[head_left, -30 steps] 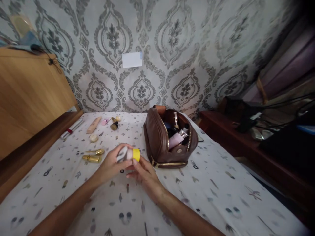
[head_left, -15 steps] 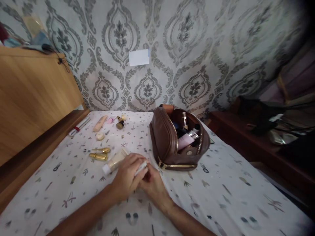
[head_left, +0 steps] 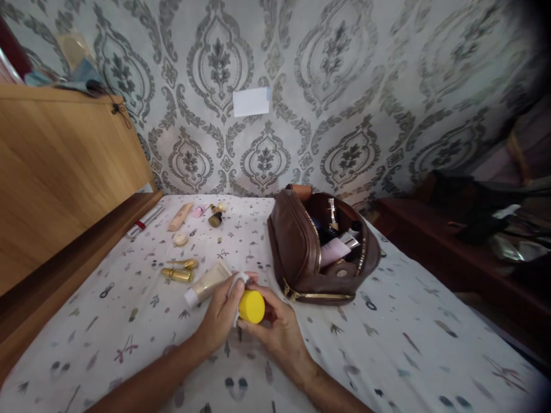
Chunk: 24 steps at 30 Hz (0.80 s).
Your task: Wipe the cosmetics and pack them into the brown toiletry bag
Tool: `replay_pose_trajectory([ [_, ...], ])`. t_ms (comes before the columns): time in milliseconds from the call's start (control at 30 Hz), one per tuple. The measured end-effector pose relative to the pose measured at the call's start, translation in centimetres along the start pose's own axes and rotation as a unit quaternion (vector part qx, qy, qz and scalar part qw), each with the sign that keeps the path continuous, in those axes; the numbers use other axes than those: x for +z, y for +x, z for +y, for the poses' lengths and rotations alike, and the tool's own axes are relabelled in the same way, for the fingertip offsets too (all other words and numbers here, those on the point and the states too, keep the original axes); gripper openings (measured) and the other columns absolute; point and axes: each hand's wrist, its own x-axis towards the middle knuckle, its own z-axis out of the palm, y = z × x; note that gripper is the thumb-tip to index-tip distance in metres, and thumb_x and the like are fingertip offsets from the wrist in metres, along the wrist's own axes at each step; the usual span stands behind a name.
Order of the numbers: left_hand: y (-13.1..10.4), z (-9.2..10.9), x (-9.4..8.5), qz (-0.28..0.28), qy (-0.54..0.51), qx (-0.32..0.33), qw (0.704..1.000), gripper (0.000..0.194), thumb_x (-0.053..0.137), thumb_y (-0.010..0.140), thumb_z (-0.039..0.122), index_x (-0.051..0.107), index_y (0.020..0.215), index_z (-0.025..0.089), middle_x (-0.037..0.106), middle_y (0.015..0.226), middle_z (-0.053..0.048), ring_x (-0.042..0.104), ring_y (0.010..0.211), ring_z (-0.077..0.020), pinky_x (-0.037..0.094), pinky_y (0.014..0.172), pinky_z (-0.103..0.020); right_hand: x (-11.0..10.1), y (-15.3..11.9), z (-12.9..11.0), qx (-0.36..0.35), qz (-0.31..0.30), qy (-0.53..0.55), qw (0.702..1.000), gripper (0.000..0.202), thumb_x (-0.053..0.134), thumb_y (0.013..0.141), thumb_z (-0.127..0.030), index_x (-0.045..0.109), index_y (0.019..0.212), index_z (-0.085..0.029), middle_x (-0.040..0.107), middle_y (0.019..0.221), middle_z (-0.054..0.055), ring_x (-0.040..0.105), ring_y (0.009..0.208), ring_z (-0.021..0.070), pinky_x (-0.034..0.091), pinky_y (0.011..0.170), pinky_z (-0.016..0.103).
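Observation:
Between my hands is a small yellow round container (head_left: 252,307), its flat face turned toward me. My right hand (head_left: 284,332) grips it from the right with thumb and fingers. My left hand (head_left: 220,312) is closed on a crumpled white wipe (head_left: 236,283), which presses against the container's left side. Just behind my left hand lies a cream-coloured tube (head_left: 210,282) with a white cap. To the right stands a brown makeup bag (head_left: 293,241), unzipped, holding a pink tube (head_left: 334,252) and other cosmetics.
Two gold cosmetic tubes (head_left: 177,275) lie left of my hands. Farther back are a small round pot (head_left: 180,239), a peach tube (head_left: 181,217) and a dark-capped item (head_left: 215,219). A wooden panel (head_left: 64,149) borders the left; the patterned wall (head_left: 267,155) stands behind.
My hands have turned and parted slightly, bringing the yellow container into sight. The white wipe shows more fully. The whole view has shifted a little, moving the scene rightward.

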Motion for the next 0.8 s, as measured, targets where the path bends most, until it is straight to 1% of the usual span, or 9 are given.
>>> replay_pose_trajectory([
  [133, 0.2, 0.6, 0.1, 0.034, -0.024, -0.049, 0.998, 0.063, 0.044, 0.088, 0.071, 0.07, 0.108, 0.017, 0.073, 0.113, -0.01, 0.064, 0.111, -0.026, 0.046, 0.104, -0.039, -0.3, -0.1, -0.2, -0.083, 0.009, -0.09, 0.992, 0.043, 0.082, 0.073, -0.033, 0.07, 0.113, -0.026, 0.07, 0.11, 0.009, 0.067, 0.102, 0.026, 0.059, 0.084, 0.039],
  [200, 0.2, 1.0, 0.1, 0.034, -0.029, -0.068, 0.997, 0.063, 0.046, 0.084, 0.074, 0.071, 0.1, 0.018, 0.074, 0.104, -0.008, 0.066, 0.103, -0.0254, 0.049, 0.098, -0.038, -0.5, -0.2, -0.4, -0.133, 0.011, -0.144, 0.981, 0.041, 0.08, 0.075, -0.03, 0.07, 0.114, -0.026, 0.067, 0.11, 0.009, 0.065, 0.106, 0.0264, 0.057, 0.088, 0.04],
  [267, 0.1, 1.1, 0.1, 0.026, -0.026, -0.08, 0.996, 0.061, 0.05, 0.081, 0.076, 0.07, 0.085, 0.019, 0.074, 0.089, -0.006, 0.066, 0.089, -0.024, 0.054, 0.086, -0.036, -0.5, -0.3, -0.5, -0.158, 0.012, -0.187, 0.969, 0.041, 0.078, 0.076, -0.026, 0.069, 0.115, -0.027, 0.064, 0.11, 0.009, 0.064, 0.107, 0.0261, 0.055, 0.091, 0.041],
  [400, -0.1, 0.2, 0.5, 0.051, -0.031, -0.105, 0.993, 0.059, 0.053, 0.076, 0.079, 0.061, 0.068, 0.02, 0.065, 0.07, -0.002, 0.061, 0.072, -0.02, 0.052, 0.066, -0.032, -0.5, -0.5, -0.4, -0.156, 0.005, -0.225, 0.962, 0.044, 0.078, 0.075, -0.023, 0.067, 0.118, -0.026, 0.06, 0.109, 0.008, 0.062, 0.102, 0.0239, 0.056, 0.088, 0.038],
  [500, -0.2, -0.6, 0.8, 0.085, -0.082, -0.143, 0.983, 0.056, 0.057, 0.076, 0.075, 0.061, 0.076, 0.02, 0.068, 0.078, -0.003, 0.064, 0.078, -0.0216, 0.053, 0.069, -0.033, -0.5, -0.5, -0.3, -0.152, -0.006, -0.226, 0.962, 0.048, 0.078, 0.074, -0.024, 0.066, 0.12, -0.026, 0.059, 0.113, 0.009, 0.061, 0.107, 0.0252, 0.054, 0.093, 0.04],
  [567, -0.1, -0.7, 0.8, 0.086, -0.091, -0.153, 0.98, 0.055, 0.056, 0.078, 0.074, 0.062, 0.082, 0.019, 0.07, 0.084, -0.005, 0.066, 0.086, -0.0242, 0.054, 0.074, -0.035, -0.6, -0.4, -0.3, -0.145, -0.013, -0.223, 0.964, 0.048, 0.077, 0.075, -0.024, 0.065, 0.121, -0.026, 0.058, 0.119, 0.01, 0.06, 0.113, 0.0266, 0.052, 0.097, 0.042],
  [633, 0.0, -0.4, 0.5, 0.064, -0.042, -0.128, 0.989, 0.054, 0.05, 0.083, 0.072, 0.064, 0.083, 0.02, 0.072, 0.09, -0.007, 0.066, 0.094, -0.026, 0.054, 0.082, -0.038, -0.7, -0.4, -0.5, -0.143, -0.017, -0.216, 0.966, 0.045, 0.076, 0.076, -0.024, 0.065, 0.12, -0.025, 0.058, 0.125, 0.011, 0.059, 0.118, 0.0275, 0.05, 0.1, 0.043],
  [700, 0.0, 0.2, 0.0, 0.052, 0.031, -0.069, 0.996, 0.052, 0.044, 0.089, 0.068, 0.066, 0.09, 0.02, 0.072, 0.098, -0.007, 0.064, 0.103, -0.026, 0.052, 0.092, -0.038, -0.7, -0.4, -0.8, -0.148, -0.016, -0.21, 0.966, 0.042, 0.075, 0.078, -0.023, 0.063, 0.118, -0.024, 0.06, 0.128, 0.011, 0.059, 0.12, 0.0276, 0.048, 0.103, 0.044],
  [800, -0.3, 1.0, -0.9, 0.076, 0.117, 0.038, 0.99, 0.045, 0.035, 0.098, 0.055, 0.063, 0.108, 0.021, 0.07, 0.108, -0.008, 0.062, 0.109, -0.0229, 0.048, 0.1, -0.037, -0.6, -0.3, -1.2, -0.147, 0.002, -0.224, 0.963, 0.037, 0.069, 0.079, -0.017, 0.061, 0.115, -0.022, 0.067, 0.115, 0.009, 0.064, 0.108, 0.0249, 0.052, 0.095, 0.04],
])
